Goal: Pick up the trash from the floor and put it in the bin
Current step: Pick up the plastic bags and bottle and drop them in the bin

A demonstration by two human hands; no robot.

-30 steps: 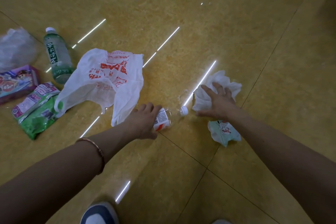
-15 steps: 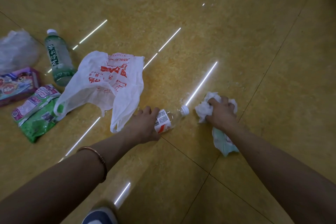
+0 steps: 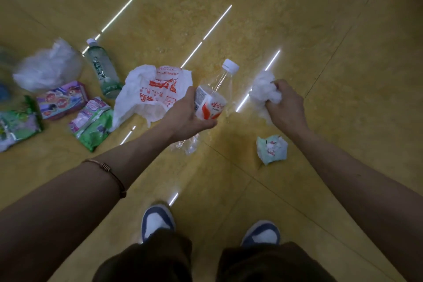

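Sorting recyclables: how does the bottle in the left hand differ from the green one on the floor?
The clear bottle is held in the left hand; the green bottle lies on the floor. The clear bottle's label is red and white; the green bottle's, green. Both have white caps.

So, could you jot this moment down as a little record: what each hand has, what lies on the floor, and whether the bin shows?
Left: left hand grips a clear bottle with a red and white label and a white cap
Right: right hand grips a crumpled white tissue
Floor near the right hand: mint-green wrapper
Floor to the left: white bag with red print, green bottle, clear plastic bag, purple packet, two green packets
Bin: not in view
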